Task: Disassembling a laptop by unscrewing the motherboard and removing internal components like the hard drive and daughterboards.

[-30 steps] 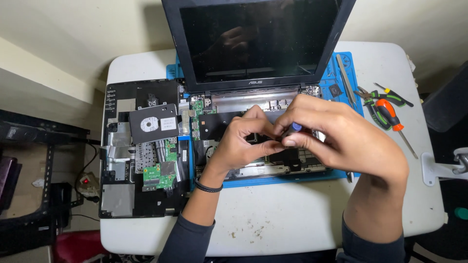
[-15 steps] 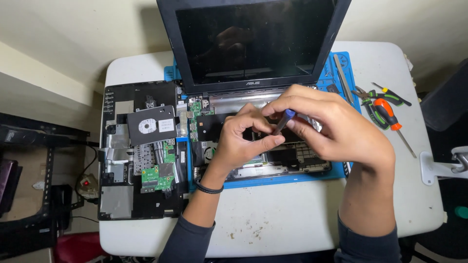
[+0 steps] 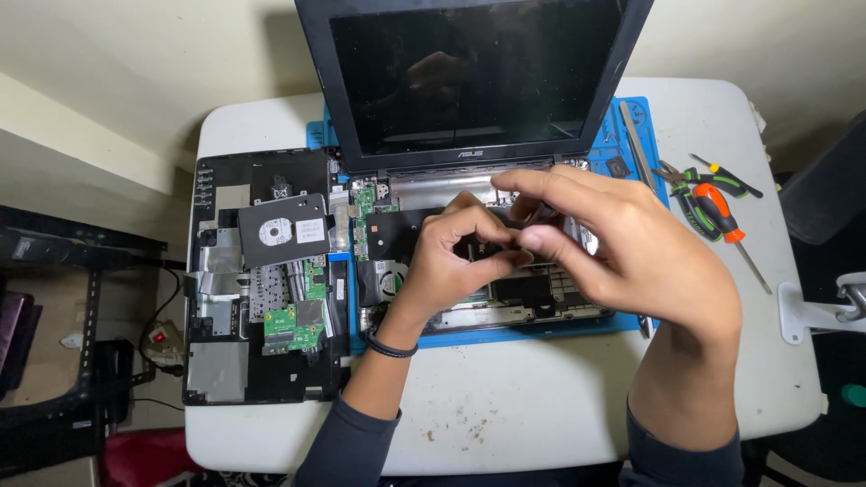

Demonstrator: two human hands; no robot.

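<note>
Both pinching: left hand (image 3: 456, 257) curled, right hand (image 3: 622, 248) arched, fingertips meeting on small dark part above opened laptop (image 3: 487, 298).

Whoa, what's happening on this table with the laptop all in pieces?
A person has an opened black laptop on a blue work mat on a white table. Both hands work over its exposed base: the left hand and right hand meet fingertip to fingertip, pinching something too small to identify. The removed black bottom cover lies to the left, with a black disk drive on it. Orange-handled screwdriver rests to the right.
</note>
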